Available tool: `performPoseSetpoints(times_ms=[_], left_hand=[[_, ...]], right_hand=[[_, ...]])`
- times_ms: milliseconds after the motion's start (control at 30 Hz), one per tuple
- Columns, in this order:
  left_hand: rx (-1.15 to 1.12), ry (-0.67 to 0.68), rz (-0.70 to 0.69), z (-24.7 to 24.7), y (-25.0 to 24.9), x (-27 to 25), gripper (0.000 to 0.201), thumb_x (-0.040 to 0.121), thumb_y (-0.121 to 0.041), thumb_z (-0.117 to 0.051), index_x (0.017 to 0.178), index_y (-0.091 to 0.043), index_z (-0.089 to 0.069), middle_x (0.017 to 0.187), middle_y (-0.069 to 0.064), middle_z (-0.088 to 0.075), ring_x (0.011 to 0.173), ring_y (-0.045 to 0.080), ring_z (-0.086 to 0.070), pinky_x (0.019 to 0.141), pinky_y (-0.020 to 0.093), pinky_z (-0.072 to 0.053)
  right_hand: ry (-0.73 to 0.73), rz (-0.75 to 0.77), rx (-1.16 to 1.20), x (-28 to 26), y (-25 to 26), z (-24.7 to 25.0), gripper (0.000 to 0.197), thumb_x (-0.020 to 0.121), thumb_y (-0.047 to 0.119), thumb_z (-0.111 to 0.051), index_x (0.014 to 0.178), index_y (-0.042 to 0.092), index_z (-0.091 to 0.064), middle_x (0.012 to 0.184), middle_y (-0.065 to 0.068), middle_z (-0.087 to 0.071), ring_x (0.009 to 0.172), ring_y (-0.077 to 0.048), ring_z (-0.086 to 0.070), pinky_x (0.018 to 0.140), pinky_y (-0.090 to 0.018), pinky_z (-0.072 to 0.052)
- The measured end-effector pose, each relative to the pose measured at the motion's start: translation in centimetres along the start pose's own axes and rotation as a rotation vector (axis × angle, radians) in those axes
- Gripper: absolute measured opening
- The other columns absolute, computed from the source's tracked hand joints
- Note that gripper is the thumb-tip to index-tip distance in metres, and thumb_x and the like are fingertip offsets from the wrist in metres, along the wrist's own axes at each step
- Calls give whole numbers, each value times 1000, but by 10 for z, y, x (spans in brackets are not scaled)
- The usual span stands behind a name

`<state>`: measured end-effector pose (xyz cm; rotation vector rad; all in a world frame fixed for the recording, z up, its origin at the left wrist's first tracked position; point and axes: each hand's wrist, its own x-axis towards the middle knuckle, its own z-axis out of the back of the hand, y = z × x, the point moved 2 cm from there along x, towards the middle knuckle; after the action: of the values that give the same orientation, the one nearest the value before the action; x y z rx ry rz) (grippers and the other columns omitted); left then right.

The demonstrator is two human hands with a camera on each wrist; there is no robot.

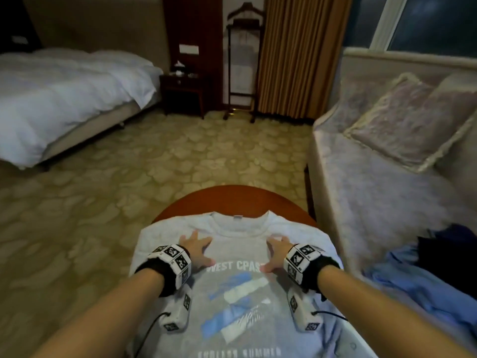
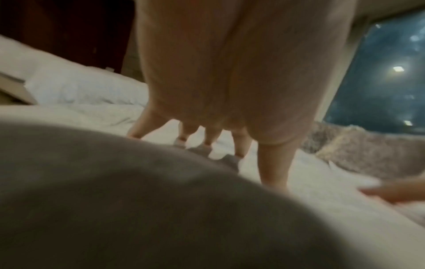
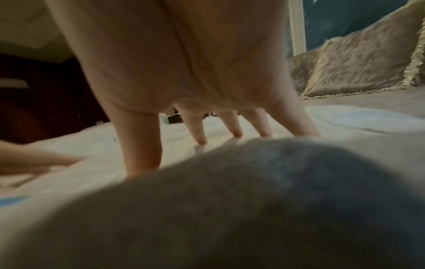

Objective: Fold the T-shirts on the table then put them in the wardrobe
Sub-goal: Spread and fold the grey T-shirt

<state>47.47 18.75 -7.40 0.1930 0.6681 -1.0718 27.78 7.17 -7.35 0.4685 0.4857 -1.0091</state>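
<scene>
Bedroom carpet (image 1: 108,192) spreads around one round wooden table (image 1: 232,197), with one bed (image 1: 64,99) at the far left and one sofa (image 1: 382,177) on the right carrying two cushions (image 1: 407,122). One grey T-shirt (image 1: 240,285) lies face up on the table, collar toward the far edge, its lower part running off the near side of the head view. Two hands rest on its chest — the left hand (image 1: 196,248) to the left of the printed lettering, the right hand (image 1: 277,251) to the right of it. Both are flat and spread, fingers straight, pressing the cloth and gripping nothing; the wrist views show the same, with the left hand's fingers (image 2: 273,163) and the right hand's fingers (image 3: 142,142) standing on their tips on the pale fabric. Each wrist wears one strap with a marked white block. On the sofa's near end lies one heap of clothes (image 1: 418,270) — blue cloth with something dark on top; how many pieces cannot be told.
</scene>
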Motion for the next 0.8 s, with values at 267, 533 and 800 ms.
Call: performPoseSetpoints(times_ms=[267, 533, 800], left_hand=[[-39, -69, 4, 12, 8, 46, 86, 86, -59, -52, 152, -33, -2, 158, 11, 16, 142, 45, 12, 115, 52, -6], [-84, -115, -2, 34, -2, 80, 87, 84, -60, -55, 151, -35, -6, 159, 8, 14, 143, 43, 13, 114, 54, -6], [-92, -152, -16, 51, -12, 98, 85, 85, -59, -54, 152, -32, -7, 158, 12, 12, 143, 41, 14, 115, 51, 0]], right_hand=[[-51, 47, -67, 31, -1, 23, 94, 86, 51, -59, 151, 15, -1, 158, -13, 2, 146, -34, 3, 115, -44, -9], [-110, 34, -50, 57, -6, 53, 84, 87, 47, -61, 149, 12, -17, 155, -15, -14, 143, -33, -13, 112, -37, -16], [-60, -43, -116, 104, -20, 62, 104, 77, 64, -61, 152, 28, 2, 158, -15, 11, 144, -41, 3, 117, -51, -3]])
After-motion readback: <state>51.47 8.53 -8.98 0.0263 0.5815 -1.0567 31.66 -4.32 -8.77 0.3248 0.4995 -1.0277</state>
